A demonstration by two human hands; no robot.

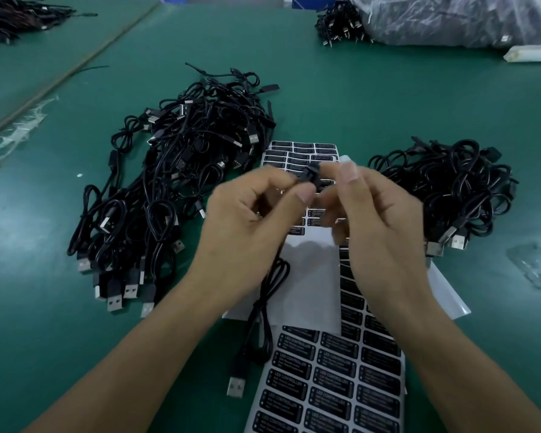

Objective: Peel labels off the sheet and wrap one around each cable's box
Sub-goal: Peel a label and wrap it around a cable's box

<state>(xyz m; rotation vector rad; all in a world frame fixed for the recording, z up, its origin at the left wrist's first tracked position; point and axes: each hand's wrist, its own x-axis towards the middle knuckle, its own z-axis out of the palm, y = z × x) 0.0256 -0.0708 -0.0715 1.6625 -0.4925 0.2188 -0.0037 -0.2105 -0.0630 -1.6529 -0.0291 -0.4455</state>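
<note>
— Pinching the box [309, 178], both of them?
— Yes. Left hand [250, 220] and right hand [378, 223] each nip it at the fingertips, raised above a label sheet [303, 153]. Its cable [264, 307] hangs between the wrists; 2 cable piles [175, 182] flank them on the green table [388, 98].

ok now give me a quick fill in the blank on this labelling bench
The left hand and right hand both pinch the cable's box above a ____ table.
The label sheet reads LED ____.
The bigger cable pile lies on the person's ____ side.
Missing: green; CONTROLLER; left.
</note>
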